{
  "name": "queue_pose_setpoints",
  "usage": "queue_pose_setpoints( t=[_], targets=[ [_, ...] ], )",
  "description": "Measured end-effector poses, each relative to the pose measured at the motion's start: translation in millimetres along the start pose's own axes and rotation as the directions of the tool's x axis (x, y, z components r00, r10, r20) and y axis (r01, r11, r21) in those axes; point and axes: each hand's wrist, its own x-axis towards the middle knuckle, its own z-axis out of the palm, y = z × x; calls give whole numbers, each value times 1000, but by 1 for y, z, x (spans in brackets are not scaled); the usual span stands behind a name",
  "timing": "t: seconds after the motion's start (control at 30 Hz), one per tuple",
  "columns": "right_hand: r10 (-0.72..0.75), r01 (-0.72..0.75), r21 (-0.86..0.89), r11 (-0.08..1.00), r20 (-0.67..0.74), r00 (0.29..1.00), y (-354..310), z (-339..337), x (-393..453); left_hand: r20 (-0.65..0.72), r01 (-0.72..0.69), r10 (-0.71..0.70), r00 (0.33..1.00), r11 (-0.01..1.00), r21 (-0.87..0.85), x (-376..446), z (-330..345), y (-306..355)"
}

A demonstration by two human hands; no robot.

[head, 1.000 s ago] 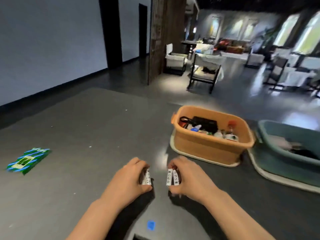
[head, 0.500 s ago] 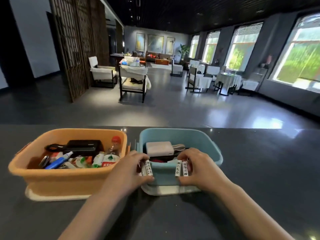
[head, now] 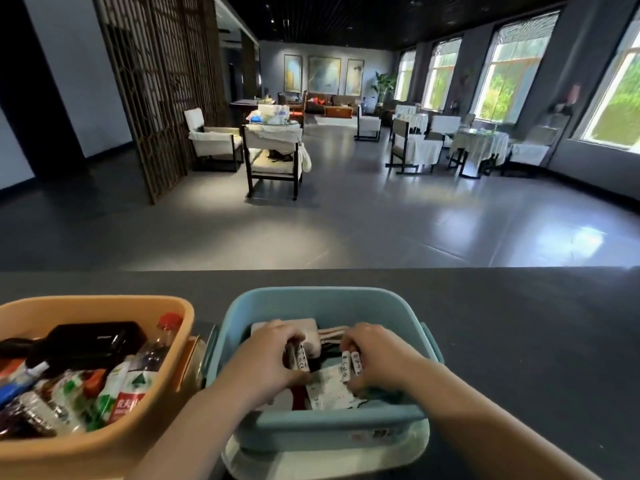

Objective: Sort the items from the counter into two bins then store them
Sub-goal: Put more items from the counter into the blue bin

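Both my hands are inside the blue bin (head: pixel 322 299) at the bottom centre. My left hand (head: pixel 268 362) is closed around small white batteries (head: pixel 300 356). My right hand (head: pixel 379 358) grips two more white batteries (head: pixel 351 364). Under the hands lie a white charger block (head: pixel 308 329), a coiled cable and a white paper packet (head: pixel 329 389). The orange bin (head: pixel 104 303) stands to the left, touching the blue one, and holds a black box (head: pixel 93 341), a red-capped bottle (head: pixel 152 355) and several other items.
The blue bin sits on a pale lid (head: pixel 325 459). Both bins stand on a dark counter (head: pixel 519 341) whose far edge runs across the middle. Beyond it is a hall with chairs, tables and a wooden screen.
My view swung right from the bare counter to the bins. Both hands carried the batteries over the blue bin's near rim and down into it.
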Motion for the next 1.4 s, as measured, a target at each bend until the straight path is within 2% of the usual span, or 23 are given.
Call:
queue_pose_setpoints(
  t=[0.2,0.37,0.43,0.63,0.7,0.77,0.9,1.0,1.07,1.13,1.2,1.3,1.4],
  targets=[
    [8,22,-148,989,202,979,12,17,26,114,-95,92,989,995,20,30,18,8],
    [-47,73,-159,985,160,986,5,23,29,227,-112,73,971,980,164,48,33,19],
    [-16,41,-156,987,154,988,7,20,30,237,-113,54,970,964,242,53,38,22],
    [63,-63,-5,998,81,995,14,13,27,319,-149,6,948,893,425,60,58,32],
    [77,-77,5,997,100,992,15,13,26,311,-151,-7,951,863,482,60,61,31],
    [78,-79,4,997,117,990,16,14,26,283,-148,3,959,857,493,60,62,28],
    [67,-67,-2,998,69,995,16,13,24,194,-121,44,980,907,403,56,52,32],
    [91,-90,70,993,-12,996,15,9,17,-51,-25,33,998,989,149,37,22,31],
    [89,-87,25,996,-107,990,10,1,8,-262,9,-1,965,999,32,7,-5,19],
    [33,-50,-75,996,-208,978,-8,-7,-1,-416,53,-42,908,998,15,-37,-29,0],
    [-90,59,-119,991,-276,957,-47,-10,-11,-464,150,-113,879,988,44,-87,-43,-22],
    [-328,306,-119,944,-281,902,-132,-2,-26,-449,359,-304,840,933,41,-160,-58,-56],
    [-542,534,-100,840,-208,814,-217,23,-39,-511,535,-467,722,845,-15,-237,-71,-87]
  ],
)
